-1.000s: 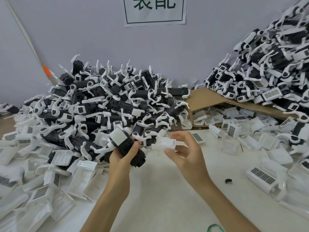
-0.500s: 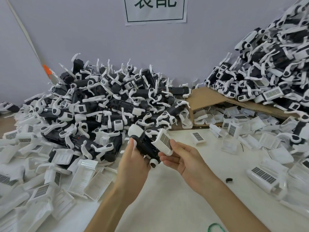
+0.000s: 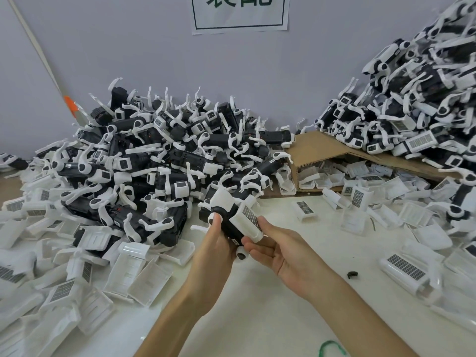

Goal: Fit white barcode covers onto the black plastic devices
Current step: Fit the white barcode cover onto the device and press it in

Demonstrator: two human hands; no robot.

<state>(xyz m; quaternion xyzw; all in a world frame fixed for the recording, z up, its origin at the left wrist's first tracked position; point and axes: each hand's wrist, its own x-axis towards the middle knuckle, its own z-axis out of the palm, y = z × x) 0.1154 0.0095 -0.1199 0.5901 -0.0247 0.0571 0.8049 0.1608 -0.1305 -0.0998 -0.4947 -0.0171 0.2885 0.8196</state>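
My left hand (image 3: 213,253) is wrapped round the black device (image 3: 231,229), thumb on its white end. My right hand (image 3: 280,253) pinches the white cover (image 3: 248,219) between thumb and fingers, laid against the device's side just above both hands. Both pieces look light and rigid, but the cover's thin walls would likely flex or crack, so I'd press at its edges, not on the barcode. A second ago the cover was apart in my right hand; now the two touch.
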